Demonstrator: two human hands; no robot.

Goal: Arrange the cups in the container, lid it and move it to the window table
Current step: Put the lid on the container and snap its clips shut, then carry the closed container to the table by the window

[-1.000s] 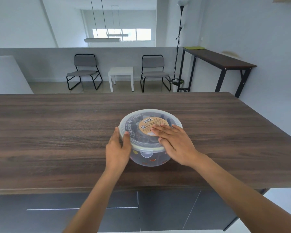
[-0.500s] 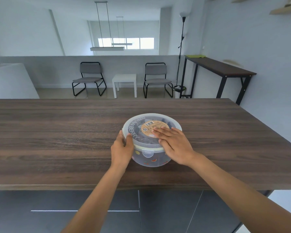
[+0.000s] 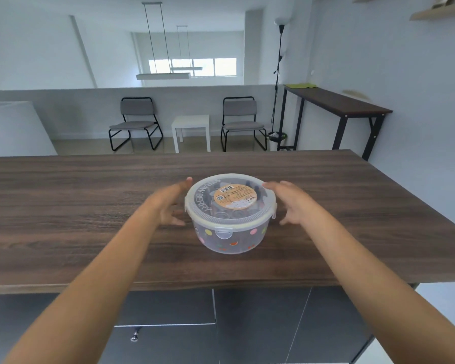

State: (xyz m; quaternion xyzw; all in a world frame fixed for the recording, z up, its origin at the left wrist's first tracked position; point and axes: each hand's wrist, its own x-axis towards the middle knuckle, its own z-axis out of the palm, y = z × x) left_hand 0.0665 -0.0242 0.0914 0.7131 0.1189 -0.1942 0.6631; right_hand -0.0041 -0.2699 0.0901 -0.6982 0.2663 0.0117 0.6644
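A round clear plastic container [image 3: 230, 239] with coloured dots stands on the dark wooden counter [image 3: 63, 206]. Its lid [image 3: 202, 203], with a tan round label and grey lettering, sits on top with the front clip down. Cups show dimly through the lid. My left hand [image 3: 170, 203] is just left of the container, fingers spread, a small gap to the wall. My right hand [image 3: 290, 203] is just right of it, fingers spread, fingertips near the lid's rim. Neither hand holds anything.
Beyond the counter is a floor area with two grey chairs [image 3: 135, 122] and a small white table [image 3: 192, 127] between them. A tall dark table [image 3: 336, 103] stands along the right wall with a floor lamp [image 3: 280, 74] beside it. A window [image 3: 192, 67] is far back.
My right hand lifted off the lid and moved to the container's right side. My left hand let go of the rim and opened beside it. The camera view tilted down slightly.
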